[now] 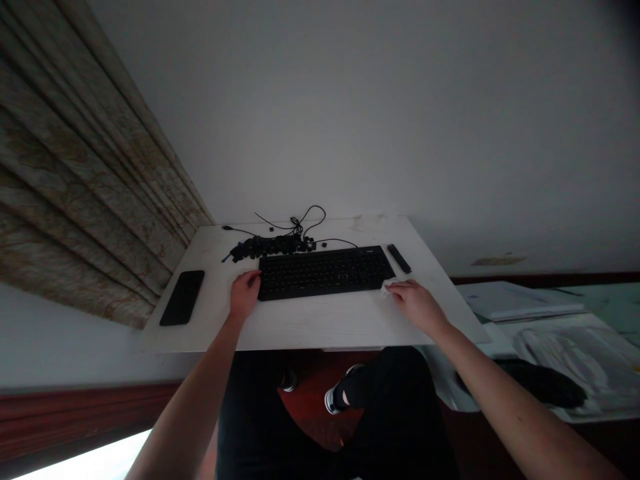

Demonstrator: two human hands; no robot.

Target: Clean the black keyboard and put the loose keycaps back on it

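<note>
A black keyboard lies on the white table. My left hand is at its left end, the fingers closed on the edge. In my right hand is a crumpled white tissue, pressed against the keyboard's front right corner. Behind the keyboard, a heap of loose black keycaps lies towards the left, with a few single ones apart from it. A thin black cable loops behind the heap.
A black phone lies at the table's left side. Right of the keyboard is a narrow black bar-shaped object. A patterned curtain hangs at left, and a wall stands behind. Papers lie on a lower surface at right.
</note>
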